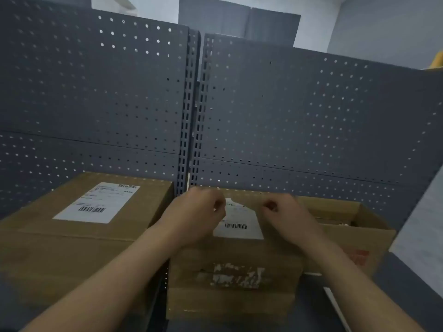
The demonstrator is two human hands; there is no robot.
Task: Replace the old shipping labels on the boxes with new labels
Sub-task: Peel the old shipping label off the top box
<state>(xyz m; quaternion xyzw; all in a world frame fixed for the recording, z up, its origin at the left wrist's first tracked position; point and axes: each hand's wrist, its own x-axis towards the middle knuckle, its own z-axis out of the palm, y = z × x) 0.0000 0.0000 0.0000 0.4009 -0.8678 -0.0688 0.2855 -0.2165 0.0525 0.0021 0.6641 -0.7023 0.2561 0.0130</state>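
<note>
I see left hand [196, 212] and right hand [287, 216], fingers curled, at upper corners of white label [239, 224] lying between them on middle box [235, 295]. Can't tell if either pinches it (blur). Second box [48, 248] sits left of left hand.

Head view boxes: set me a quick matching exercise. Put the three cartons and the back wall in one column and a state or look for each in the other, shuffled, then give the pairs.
Things:
1. left box
2. middle box
3. right box
4. back panel

States:
A. top open, red print on its front
B. grey, full of small holes
C. closed, white label on top, no scraps on its front
D. torn white label scraps on its front face

Pairs: 1-C, 2-D, 3-A, 4-B.
</note>
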